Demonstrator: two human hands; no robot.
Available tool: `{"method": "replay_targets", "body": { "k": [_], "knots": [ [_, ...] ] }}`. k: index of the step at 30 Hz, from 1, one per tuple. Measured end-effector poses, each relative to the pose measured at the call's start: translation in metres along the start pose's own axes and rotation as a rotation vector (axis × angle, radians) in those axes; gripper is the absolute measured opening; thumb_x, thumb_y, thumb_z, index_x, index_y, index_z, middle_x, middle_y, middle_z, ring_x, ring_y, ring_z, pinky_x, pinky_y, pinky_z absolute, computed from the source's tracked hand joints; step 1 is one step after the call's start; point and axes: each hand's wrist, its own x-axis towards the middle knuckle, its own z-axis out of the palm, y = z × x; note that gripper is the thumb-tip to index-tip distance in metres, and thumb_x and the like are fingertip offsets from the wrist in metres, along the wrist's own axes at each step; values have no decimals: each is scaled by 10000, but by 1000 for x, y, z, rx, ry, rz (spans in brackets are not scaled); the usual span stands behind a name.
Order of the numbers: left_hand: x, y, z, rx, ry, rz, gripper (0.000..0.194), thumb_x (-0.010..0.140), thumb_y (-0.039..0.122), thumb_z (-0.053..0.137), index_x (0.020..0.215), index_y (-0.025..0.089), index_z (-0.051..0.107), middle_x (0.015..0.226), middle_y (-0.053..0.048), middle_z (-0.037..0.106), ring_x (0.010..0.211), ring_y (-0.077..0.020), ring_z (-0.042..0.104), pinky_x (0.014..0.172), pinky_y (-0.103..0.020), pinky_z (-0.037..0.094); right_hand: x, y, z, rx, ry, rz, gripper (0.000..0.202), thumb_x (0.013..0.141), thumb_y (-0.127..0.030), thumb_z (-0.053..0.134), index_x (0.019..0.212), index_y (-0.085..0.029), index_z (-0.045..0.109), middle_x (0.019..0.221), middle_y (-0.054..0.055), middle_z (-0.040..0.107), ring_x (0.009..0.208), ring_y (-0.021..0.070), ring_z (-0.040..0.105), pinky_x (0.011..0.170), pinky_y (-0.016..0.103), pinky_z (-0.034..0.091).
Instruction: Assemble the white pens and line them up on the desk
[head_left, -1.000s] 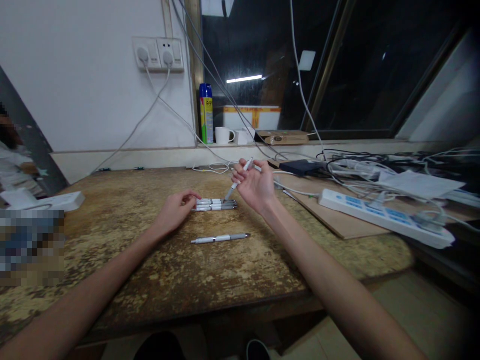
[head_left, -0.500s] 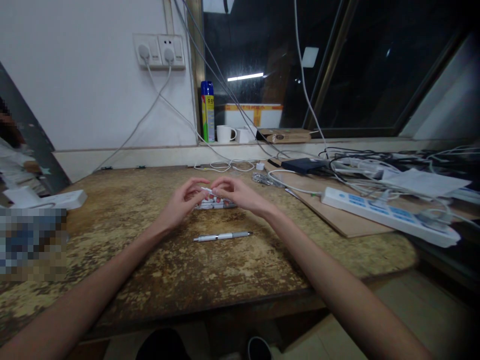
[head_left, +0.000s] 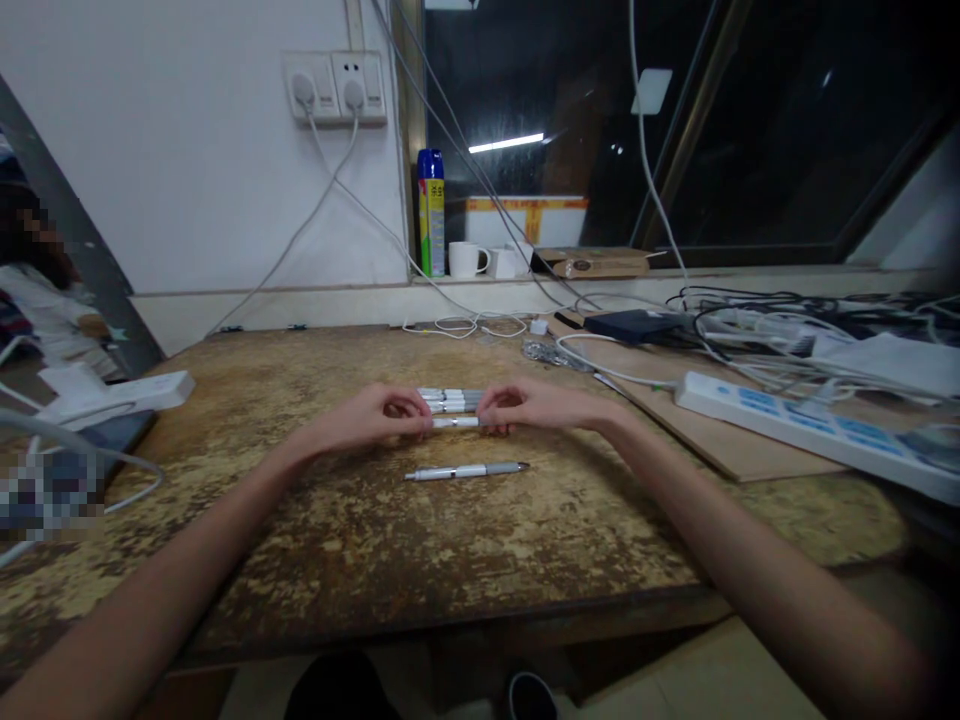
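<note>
Between my two hands lies a white pen [head_left: 455,422], level and crosswise. My left hand [head_left: 391,411] pinches its left end, and my right hand [head_left: 517,405] pinches its right end. Just behind it, several similar white and grey pens [head_left: 451,400] lie side by side on the worn wooden table [head_left: 337,540]; their ends are partly hidden by my fingers. Nearer to me, a single silver-white pen [head_left: 465,471] with a grey grip lies crosswise, touched by neither hand.
A white power strip [head_left: 780,420] and a brown board [head_left: 697,440] are at the right, with tangled cables behind. Another power strip [head_left: 161,391] is at the left. A spray can [head_left: 431,215] and a white mug [head_left: 465,260] stand on the sill. A person [head_left: 52,290] is at far left.
Both hands have come down toward me and moved apart, with a pen now held level between them in front of the grouped pens. The camera view has shifted slightly left.
</note>
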Motion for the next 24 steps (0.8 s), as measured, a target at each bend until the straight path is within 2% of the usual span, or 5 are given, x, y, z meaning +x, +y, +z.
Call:
{"method": "replay_targets", "body": {
  "k": [6,10,16,21,24],
  "knots": [
    [-4,6,6,44,-149,-27,267,827,477,684,911,254,804,782,-42,710,703,-193,599,620,-293,418,-12,-1,1,-86,-120,26,258,874,-434,715,943,-197,792,840,31,727,694,145,563,617,280,407],
    [-4,11,8,44,-173,-42,242,782,465,724,877,261,813,777,-37,702,715,-201,588,634,-294,417,-14,-5,4,-100,-156,36,241,870,-420,718,918,-199,802,792,26,719,662,140,553,594,276,400],
    [-2,5,5,154,-237,18,279,828,495,700,916,247,791,854,-35,713,776,-199,592,675,-286,417,-16,-12,8,-99,-137,79,263,803,-442,779,872,-191,817,731,27,696,622,142,528,554,279,357],
    [-2,5,3,177,-289,21,335,845,511,701,953,201,765,892,-36,709,786,-174,588,671,-271,402,-17,-18,9,-166,-206,122,393,842,-523,732,951,-149,787,771,34,663,684,144,523,607,291,373],
    [-2,7,5,156,-281,2,342,886,511,656,951,187,746,891,-35,702,779,-167,585,659,-268,393,-17,-18,10,-185,-196,116,423,860,-548,704,980,-145,760,784,31,653,700,147,521,625,292,376]
  ]
}}
